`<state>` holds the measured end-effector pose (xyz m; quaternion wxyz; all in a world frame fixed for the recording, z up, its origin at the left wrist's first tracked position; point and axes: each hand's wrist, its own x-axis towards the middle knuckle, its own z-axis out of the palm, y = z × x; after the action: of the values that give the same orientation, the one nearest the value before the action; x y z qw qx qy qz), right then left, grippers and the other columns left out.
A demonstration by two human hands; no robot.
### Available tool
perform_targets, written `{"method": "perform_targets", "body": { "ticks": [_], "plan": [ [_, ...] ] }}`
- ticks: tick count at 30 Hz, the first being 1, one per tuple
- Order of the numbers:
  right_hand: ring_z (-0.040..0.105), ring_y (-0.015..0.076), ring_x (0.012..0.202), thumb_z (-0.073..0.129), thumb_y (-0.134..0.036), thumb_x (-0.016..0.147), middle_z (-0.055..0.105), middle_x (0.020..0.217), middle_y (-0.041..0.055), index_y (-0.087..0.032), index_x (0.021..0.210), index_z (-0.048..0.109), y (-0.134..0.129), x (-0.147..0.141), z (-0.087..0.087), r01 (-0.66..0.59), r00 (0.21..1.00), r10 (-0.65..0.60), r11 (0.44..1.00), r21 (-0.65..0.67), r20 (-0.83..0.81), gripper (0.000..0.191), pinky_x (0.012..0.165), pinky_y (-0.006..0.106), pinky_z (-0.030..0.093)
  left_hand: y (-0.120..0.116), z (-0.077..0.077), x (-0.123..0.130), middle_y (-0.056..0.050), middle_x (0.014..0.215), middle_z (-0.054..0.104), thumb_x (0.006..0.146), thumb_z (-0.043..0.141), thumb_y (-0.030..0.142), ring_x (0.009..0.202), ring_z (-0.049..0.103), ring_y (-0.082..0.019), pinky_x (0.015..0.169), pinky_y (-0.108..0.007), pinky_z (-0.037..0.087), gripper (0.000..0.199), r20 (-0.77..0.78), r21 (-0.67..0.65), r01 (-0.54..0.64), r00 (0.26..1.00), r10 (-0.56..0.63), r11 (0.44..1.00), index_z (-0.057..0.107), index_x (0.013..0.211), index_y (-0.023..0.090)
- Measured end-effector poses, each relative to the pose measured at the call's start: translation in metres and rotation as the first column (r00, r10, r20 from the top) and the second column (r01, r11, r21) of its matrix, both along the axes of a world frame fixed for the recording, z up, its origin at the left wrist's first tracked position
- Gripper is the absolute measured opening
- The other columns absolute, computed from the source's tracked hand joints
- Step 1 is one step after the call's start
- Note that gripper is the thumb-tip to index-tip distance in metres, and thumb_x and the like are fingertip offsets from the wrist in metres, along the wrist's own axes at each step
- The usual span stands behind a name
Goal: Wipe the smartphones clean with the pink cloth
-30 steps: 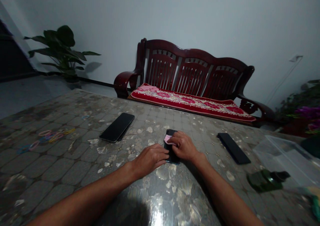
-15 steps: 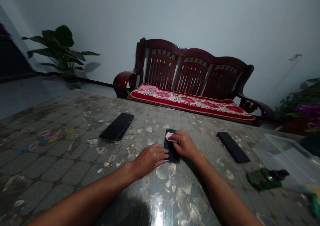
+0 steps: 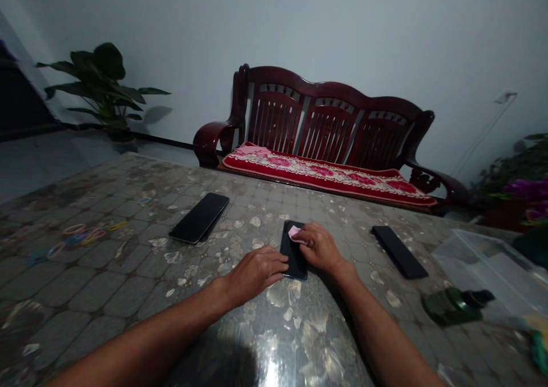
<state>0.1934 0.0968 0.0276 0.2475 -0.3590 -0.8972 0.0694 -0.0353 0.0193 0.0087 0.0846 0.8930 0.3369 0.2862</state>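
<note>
A dark smartphone (image 3: 295, 264) lies flat on the patterned table cover in front of me. My left hand (image 3: 259, 270) holds it at the lower left edge, fingers close together with the tips on the screen. My right hand (image 3: 319, 245) pinches a small pink cloth (image 3: 294, 233) against the upper part of the screen. The right fingers hide part of the cloth and the phone's right side.
Another black phone (image 3: 200, 218) lies to the left, and a dark phone (image 3: 399, 252) to the right. Colourful rubber bands (image 3: 83, 234) are scattered far left. On the right are a green bottle (image 3: 454, 306) on its side and a clear plastic box (image 3: 488, 267). A wooden bench (image 3: 325, 124) stands beyond the table.
My right hand has slid slightly to the right with the pink cloth across the screen. The left hand and the phone have stayed in place.
</note>
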Motion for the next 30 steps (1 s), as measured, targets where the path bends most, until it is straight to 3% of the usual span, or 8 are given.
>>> {"method": "perform_targets", "body": {
  "ticks": [3, 9, 15, 22, 27, 30],
  "plan": [
    [0.055, 0.0202, 0.079, 0.056, -0.007, 0.072, 0.062, 0.079, 0.0045, -0.02, 0.092, 0.076, -0.0019, 0.0011, 0.0013, -0.038, 0.999, 0.038, 0.999, -0.02, 0.015, 0.032, 0.076, 0.032, 0.04, 0.0001, -0.0001, -0.0002, -0.005, 0.113, 0.075, 0.096, 0.06, 0.027, 0.103, 0.068, -0.02, 0.092, -0.033, 0.054, 0.02, 0.006, 0.001, 0.006, 1.0, -0.006, 1.0, 0.075, 0.107, 0.02],
    [0.054, 0.0217, 0.086, 0.054, -0.008, 0.075, 0.064, 0.088, 0.0069, -0.02, 0.097, 0.075, 0.0033, 0.0042, 0.0013, 0.116, 0.993, -0.117, 0.993, 0.021, 0.02, 0.033, 0.078, 0.033, 0.04, 0.001, -0.0022, 0.0001, -0.006, 0.113, 0.075, 0.095, 0.061, 0.026, 0.103, 0.068, -0.02, 0.092, -0.034, 0.055, 0.02, 0.007, -0.003, 0.007, 1.0, -0.007, 1.0, 0.076, 0.106, 0.02],
    [0.052, 0.0211, 0.08, 0.056, -0.009, 0.072, 0.061, 0.079, 0.0052, -0.02, 0.089, 0.075, -0.0041, 0.0029, 0.0056, 0.002, 0.997, -0.005, 0.999, 0.037, 0.078, 0.029, 0.075, 0.033, 0.038, 0.0006, -0.0016, 0.0, -0.006, 0.112, 0.075, 0.094, 0.062, 0.025, 0.103, 0.068, -0.02, 0.091, -0.033, 0.055, 0.018, 0.005, 0.008, 0.006, 1.0, -0.006, 1.0, 0.075, 0.105, 0.019],
    [0.053, 0.0217, 0.085, 0.054, -0.008, 0.074, 0.064, 0.086, 0.0072, -0.019, 0.094, 0.075, 0.0047, 0.0095, 0.0, 0.133, 0.991, -0.134, 0.99, 0.049, 0.013, 0.031, 0.078, 0.033, 0.039, -0.0002, -0.0003, -0.0004, -0.006, 0.113, 0.075, 0.095, 0.062, 0.025, 0.102, 0.068, -0.02, 0.091, -0.033, 0.054, 0.018, 0.019, 0.007, 0.007, 1.0, -0.008, 1.0, 0.075, 0.105, 0.019],
    [0.054, 0.0207, 0.079, 0.055, -0.007, 0.068, 0.061, 0.076, 0.0046, -0.02, 0.084, 0.074, 0.0014, 0.0091, 0.0006, 0.036, 0.998, -0.037, 0.999, 0.029, 0.045, 0.028, 0.076, 0.032, 0.039, -0.0001, 0.0008, -0.0002, -0.006, 0.112, 0.075, 0.094, 0.062, 0.024, 0.101, 0.069, -0.02, 0.09, -0.034, 0.055, 0.018, 0.019, 0.012, 0.007, 1.0, -0.007, 1.0, 0.075, 0.105, 0.019],
    [0.054, 0.0206, 0.078, 0.054, -0.007, 0.068, 0.061, 0.075, 0.0047, -0.02, 0.083, 0.074, 0.0022, 0.009, -0.0005, 0.054, 0.998, -0.055, 0.998, 0.031, 0.02, 0.028, 0.076, 0.032, 0.04, -0.0003, 0.0006, -0.0002, -0.007, 0.112, 0.075, 0.094, 0.063, 0.023, 0.102, 0.068, -0.02, 0.091, -0.034, 0.055, 0.018, 0.022, 0.001, 0.008, 1.0, -0.008, 1.0, 0.075, 0.105, 0.019]
  ]
}}
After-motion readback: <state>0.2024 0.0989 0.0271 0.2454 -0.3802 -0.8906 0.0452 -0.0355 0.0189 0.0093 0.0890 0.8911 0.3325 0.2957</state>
